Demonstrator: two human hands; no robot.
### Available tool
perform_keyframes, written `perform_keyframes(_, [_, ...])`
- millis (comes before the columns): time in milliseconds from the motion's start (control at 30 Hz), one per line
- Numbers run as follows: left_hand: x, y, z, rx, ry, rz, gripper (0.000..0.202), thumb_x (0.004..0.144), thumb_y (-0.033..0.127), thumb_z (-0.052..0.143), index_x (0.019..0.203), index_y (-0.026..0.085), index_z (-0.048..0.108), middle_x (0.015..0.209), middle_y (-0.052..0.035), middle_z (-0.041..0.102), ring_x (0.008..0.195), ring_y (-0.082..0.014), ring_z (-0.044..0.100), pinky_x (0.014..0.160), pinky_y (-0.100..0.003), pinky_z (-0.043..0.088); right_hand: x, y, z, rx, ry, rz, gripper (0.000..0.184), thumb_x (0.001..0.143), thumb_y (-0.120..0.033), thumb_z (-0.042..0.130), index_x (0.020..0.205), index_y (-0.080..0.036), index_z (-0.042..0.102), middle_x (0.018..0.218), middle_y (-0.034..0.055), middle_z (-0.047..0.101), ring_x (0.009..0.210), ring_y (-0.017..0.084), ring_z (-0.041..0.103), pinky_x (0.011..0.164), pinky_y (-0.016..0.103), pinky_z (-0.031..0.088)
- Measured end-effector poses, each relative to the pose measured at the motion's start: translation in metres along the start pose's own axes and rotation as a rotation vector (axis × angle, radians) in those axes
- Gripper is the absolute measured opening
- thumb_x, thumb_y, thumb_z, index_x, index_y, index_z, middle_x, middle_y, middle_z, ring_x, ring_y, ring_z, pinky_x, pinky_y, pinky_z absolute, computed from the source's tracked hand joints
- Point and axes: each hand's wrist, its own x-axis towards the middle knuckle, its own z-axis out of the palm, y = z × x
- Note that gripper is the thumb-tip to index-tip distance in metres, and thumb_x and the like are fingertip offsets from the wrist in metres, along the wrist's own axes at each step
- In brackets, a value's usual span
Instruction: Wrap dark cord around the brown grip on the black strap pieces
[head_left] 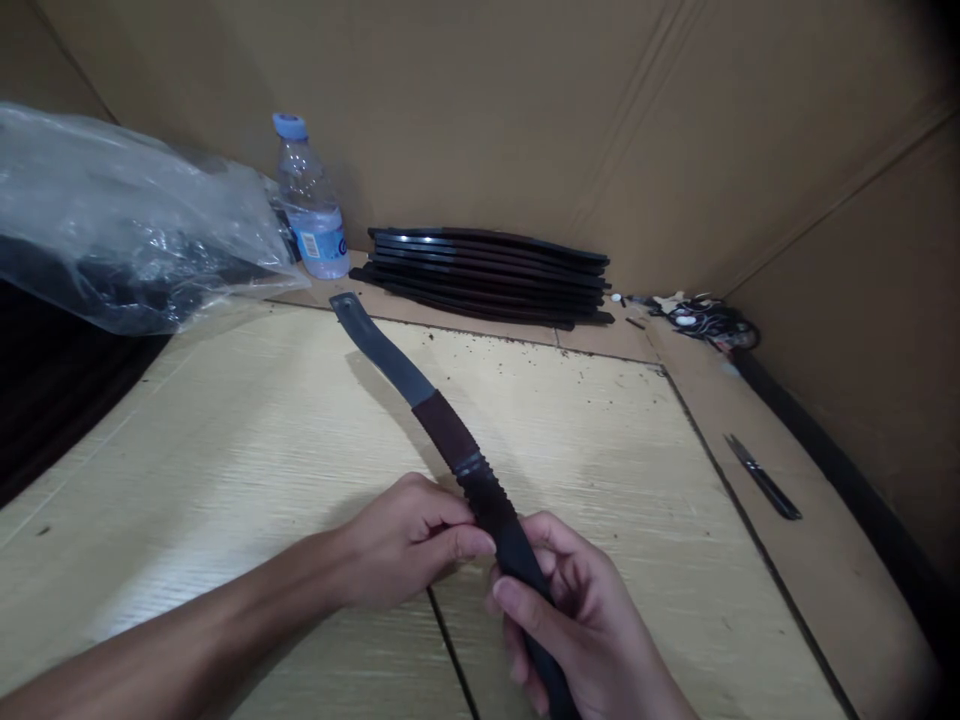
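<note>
A long, curved dark strip (386, 355) runs from the middle of the table toward me. Its far end is grey-black, with a small hole near the tip. Farther down, a dark brown covering (444, 428) wraps it, and a ribbed, bunched-up section lies just above my fingers. My left hand (424, 540) pinches the edge of this section between thumb and fingers. Below that, my right hand (574, 610) is wrapped around the black lower part, thumb on top. The strip's near end leaves the bottom of the view.
Similar dark strips (487, 275) are stacked against the cardboard wall (480, 120). A water bottle (322, 235) stands beside a clear plastic bag (135, 220) at left. Small scissors or snips (763, 478) lie on the right ledge, with scraps (701, 318) in the back corner.
</note>
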Motion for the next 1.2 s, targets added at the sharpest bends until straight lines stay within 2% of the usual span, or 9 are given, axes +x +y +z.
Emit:
perform_keyframes(200, [-0.0007, 0.0033, -0.0006, -0.045, -0.054, 0.022, 0.043, 0.094, 0.04, 0.039, 0.079, 0.013, 0.069, 0.065, -0.0004, 0.058, 0.058, -0.0092, 0.046, 0.058, -0.02, 0.036, -0.0011, -0.0037, 0.0022, 0.074, 0.054, -0.008, 0.033, 0.082, -0.05, 0.06, 0.084, -0.018, 0.049, 0.066, -0.0009, 0.063, 0.034, 0.003, 0.046, 0.029, 0.011, 0.034])
perform_keyframes(333, [0.0005, 0.007, -0.0018, -0.057, -0.054, 0.026, 0.04, 0.095, 0.037, 0.04, 0.078, 0.013, 0.067, 0.066, 0.0003, 0.057, 0.057, -0.0084, 0.045, 0.057, -0.019, 0.035, 0.0003, -0.003, 0.0004, 0.131, 0.078, -0.005, 0.036, 0.086, -0.052, 0.053, 0.08, -0.017, 0.052, 0.068, 0.0017, 0.064, 0.037, 0.005, 0.049, 0.031, 0.012, 0.036])
perform_keyframes(533, [0.0005, 0.0081, -0.0025, -0.038, -0.067, -0.008, 0.041, 0.095, 0.037, 0.038, 0.08, 0.013, 0.067, 0.063, 0.0014, 0.053, 0.055, -0.0079, 0.042, 0.054, -0.019, 0.032, -0.0005, -0.0053, -0.0008, 0.064, 0.094, -0.079, 0.035, 0.081, -0.05, 0.061, 0.073, -0.017, 0.053, 0.066, 0.0005, 0.061, 0.04, 0.005, 0.046, 0.034, 0.014, 0.035])
perform_keyframes(700, [-0.0007, 0.0071, -0.002, -0.014, -0.037, -0.069, 0.042, 0.094, 0.038, 0.04, 0.077, 0.011, 0.066, 0.056, 0.0039, 0.038, 0.052, -0.0075, 0.034, 0.05, -0.02, 0.027, -0.0038, -0.0068, 0.0007, 0.022, 0.13, -0.084, 0.032, 0.078, -0.047, 0.066, 0.08, -0.018, 0.052, 0.067, -0.0013, 0.057, 0.043, 0.005, 0.042, 0.036, 0.015, 0.033])
perform_keyframes(800, [-0.0008, 0.0084, -0.0025, -0.018, -0.041, -0.074, 0.04, 0.094, 0.037, 0.04, 0.076, 0.011, 0.065, 0.057, 0.0037, 0.038, 0.053, -0.0076, 0.034, 0.05, -0.02, 0.028, -0.0042, -0.0037, -0.0009, -0.009, 0.135, -0.083, 0.03, 0.08, -0.046, 0.065, 0.086, -0.019, 0.053, 0.069, -0.0017, 0.055, 0.046, 0.005, 0.041, 0.038, 0.015, 0.033])
perform_keyframes(1000, [-0.0026, 0.0073, -0.0031, -0.088, -0.065, -0.132, 0.036, 0.089, 0.042, 0.048, 0.084, 0.011, 0.065, 0.062, 0.0033, 0.043, 0.055, -0.0081, 0.035, 0.049, -0.02, 0.026, -0.0037, 0.0, -0.0017, -0.015, 0.144, -0.124, 0.023, 0.079, -0.04, 0.068, 0.083, -0.019, 0.058, 0.058, -0.0053, 0.047, 0.048, 0.006, 0.039, 0.042, 0.015, 0.033])
perform_keyframes(1200, [-0.003, 0.001, -0.0024, -0.169, -0.036, -0.074, 0.038, 0.09, 0.043, 0.046, 0.077, 0.01, 0.061, 0.063, 0.0021, 0.043, 0.059, -0.0096, 0.037, 0.051, -0.02, 0.028, -0.0014, -0.0002, -0.0005, -0.043, 0.188, -0.256, 0.014, 0.068, -0.024, 0.078, 0.077, -0.022, 0.068, 0.074, -0.0006, 0.063, 0.068, 0.01, 0.055, 0.063, 0.02, 0.045])
